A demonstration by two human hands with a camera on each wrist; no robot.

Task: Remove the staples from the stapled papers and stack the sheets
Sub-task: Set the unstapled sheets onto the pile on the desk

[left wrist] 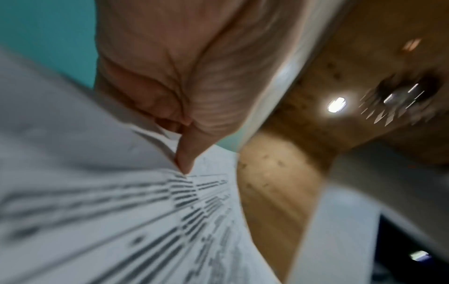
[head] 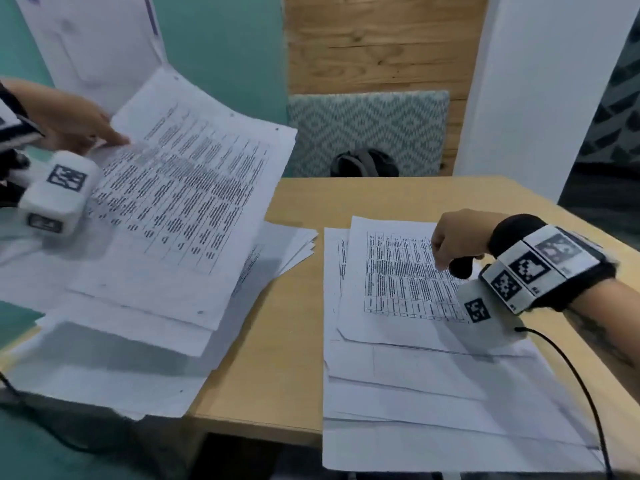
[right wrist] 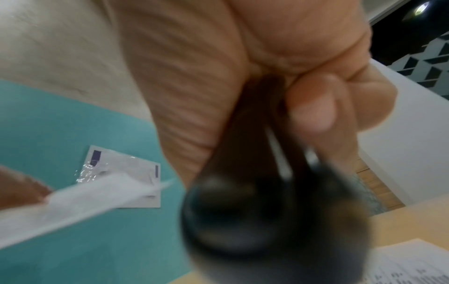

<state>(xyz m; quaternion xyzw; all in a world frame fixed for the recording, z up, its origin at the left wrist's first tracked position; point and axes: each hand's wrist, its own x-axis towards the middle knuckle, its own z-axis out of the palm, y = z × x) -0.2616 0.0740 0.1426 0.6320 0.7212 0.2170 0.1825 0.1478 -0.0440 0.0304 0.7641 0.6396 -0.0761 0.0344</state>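
My left hand [head: 79, 123] pinches a bundle of printed sheets [head: 180, 202] at its upper left edge and holds it tilted above a loose pile of papers [head: 114, 368] on the left. In the left wrist view my thumb [left wrist: 187, 153] presses on the printed page [left wrist: 121, 221]. My right hand [head: 453, 237] grips a black staple remover [head: 460, 266] and hovers over a second pile of sheets [head: 398, 306] on the right. In the right wrist view the black staple remover [right wrist: 267, 201] fills the middle, blurred, with my fingers [right wrist: 313, 107] curled round it.
A light wooden table [head: 277, 341] carries both piles. A chair with a patterned cushion [head: 367, 129] and a dark bag [head: 363, 164] stand behind it. A teal wall [head: 221, 57] holds a white sheet [head: 93, 39]. A black cable [head: 571, 368] trails from my right wrist.
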